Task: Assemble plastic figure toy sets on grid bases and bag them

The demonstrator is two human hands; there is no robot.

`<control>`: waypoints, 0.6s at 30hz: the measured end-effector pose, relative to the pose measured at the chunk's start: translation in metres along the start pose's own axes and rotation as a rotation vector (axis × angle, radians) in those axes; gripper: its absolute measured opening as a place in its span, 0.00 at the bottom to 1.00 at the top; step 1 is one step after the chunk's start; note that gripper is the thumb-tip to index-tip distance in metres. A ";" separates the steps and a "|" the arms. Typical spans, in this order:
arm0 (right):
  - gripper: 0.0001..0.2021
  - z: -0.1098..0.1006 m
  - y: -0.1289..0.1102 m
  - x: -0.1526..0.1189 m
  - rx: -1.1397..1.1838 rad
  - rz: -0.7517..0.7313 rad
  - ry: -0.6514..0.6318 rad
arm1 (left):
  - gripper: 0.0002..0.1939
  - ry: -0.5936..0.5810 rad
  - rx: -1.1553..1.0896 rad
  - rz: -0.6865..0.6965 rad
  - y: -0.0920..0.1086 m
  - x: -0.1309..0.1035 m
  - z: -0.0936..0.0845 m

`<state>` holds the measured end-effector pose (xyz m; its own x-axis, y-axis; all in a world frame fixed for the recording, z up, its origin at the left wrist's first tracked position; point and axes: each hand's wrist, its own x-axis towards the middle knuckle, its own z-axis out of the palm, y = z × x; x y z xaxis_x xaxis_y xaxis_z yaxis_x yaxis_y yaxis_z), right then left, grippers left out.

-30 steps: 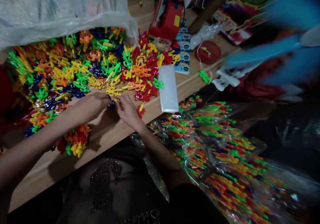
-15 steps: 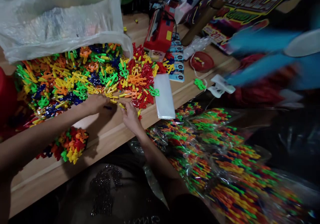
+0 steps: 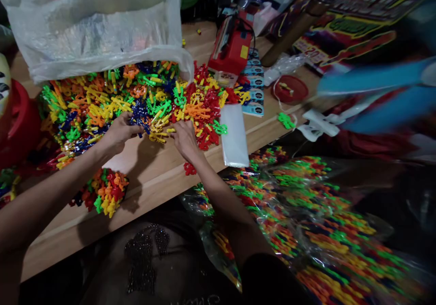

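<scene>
Small plastic toy figures (image 3: 98, 112) in yellow, orange, green, red and dark blue lie heaped on the wooden table (image 3: 150, 164). At the near edge of the heap, my left hand (image 3: 120, 134) has its fingers closed by a dark blue toy figure (image 3: 140, 114), the tips partly hidden among the pieces. Just to the right, my right hand (image 3: 185, 137) pinches the end of a yellow toy figure (image 3: 170, 130). A tight bundle of mixed figures (image 3: 111, 191) rests near the table's front edge, below my left forearm.
A large white sack (image 3: 102, 27) opens behind the heap. A red sealing machine (image 3: 231, 43), clear plastic sleeves (image 3: 235, 134) and a red dish (image 3: 290, 89) are at the right. Filled bags of figures (image 3: 272, 209) lie below the table edge. A blurred blue fan (image 3: 378, 77) is close by.
My left hand has drawn back slightly to the left, its fingers now by the blue figures. My right hand has shifted slightly up and right. The whole view has turned a little.
</scene>
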<state>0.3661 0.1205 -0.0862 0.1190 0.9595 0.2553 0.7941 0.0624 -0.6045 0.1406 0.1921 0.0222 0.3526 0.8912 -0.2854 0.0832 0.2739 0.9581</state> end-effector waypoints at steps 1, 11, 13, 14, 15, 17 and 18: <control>0.13 0.000 -0.006 -0.003 0.064 -0.022 0.007 | 0.19 0.004 -0.057 -0.003 0.000 -0.001 0.002; 0.15 0.007 -0.049 -0.003 0.662 -0.045 0.054 | 0.12 -0.021 -0.267 -0.199 0.012 -0.007 0.024; 0.15 0.007 -0.047 -0.002 0.749 -0.038 0.045 | 0.12 -0.033 -0.272 -0.223 0.012 -0.008 0.023; 0.15 0.007 -0.047 -0.002 0.786 -0.029 0.039 | 0.12 -0.046 -0.271 -0.234 0.012 -0.008 0.021; 0.15 0.007 -0.046 -0.003 0.813 -0.016 0.035 | 0.12 -0.058 -0.272 -0.244 0.011 -0.009 0.020; 0.14 0.006 -0.045 -0.003 0.827 0.013 0.034 | 0.12 -0.069 -0.277 -0.266 0.010 -0.010 0.017; 0.13 0.004 -0.045 -0.004 0.824 0.024 0.033 | 0.12 -0.074 -0.278 -0.272 0.009 -0.010 0.015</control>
<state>0.3275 0.1154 -0.0632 0.1581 0.9553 0.2497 0.1012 0.2359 -0.9665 0.1522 0.1800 0.0340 0.4199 0.7465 -0.5162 -0.0685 0.5932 0.8022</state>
